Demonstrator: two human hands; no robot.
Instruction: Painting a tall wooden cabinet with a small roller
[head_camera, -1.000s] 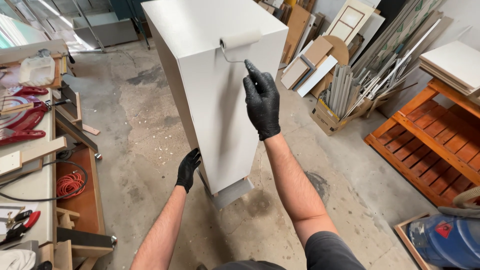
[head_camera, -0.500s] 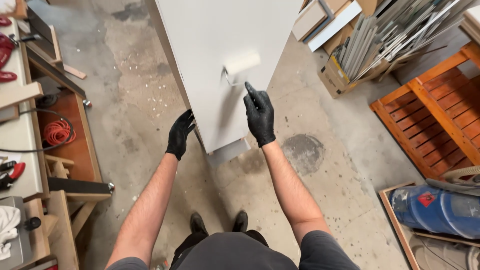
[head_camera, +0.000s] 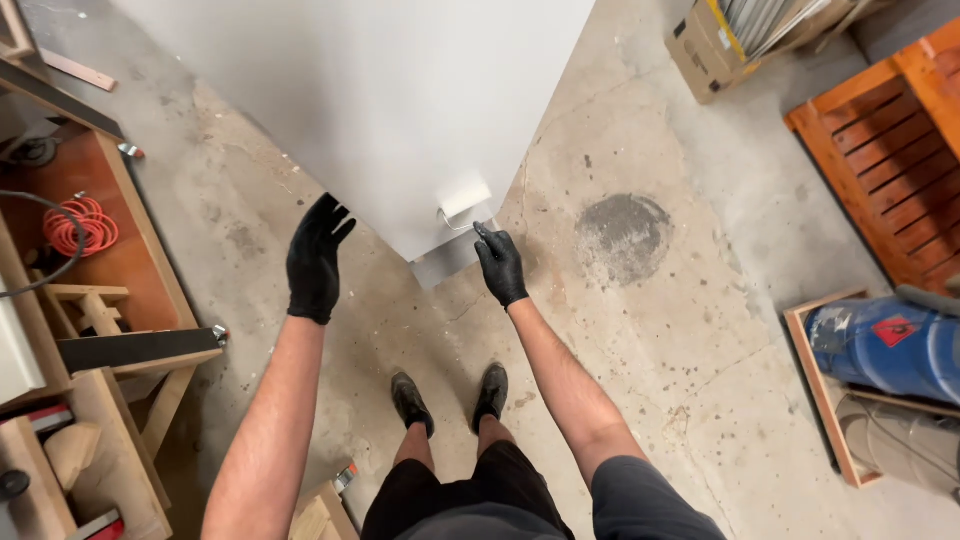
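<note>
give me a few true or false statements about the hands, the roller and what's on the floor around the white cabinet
1. The right hand holds a paint roller against the white cabinet. True.
2. The left hand grips a paintbrush. False: it is open and holds nothing, close to the cabinet's edge.
3. Both hands wear black gloves. True.
4. The roller sits near the top of the cabinet. False: it is at the lower end, just above the bottom edge.
5. An orange coiled cord lies on the wooden bench to the left. True.
6. The floor is carpeted. False: it is bare stained concrete.
</note>
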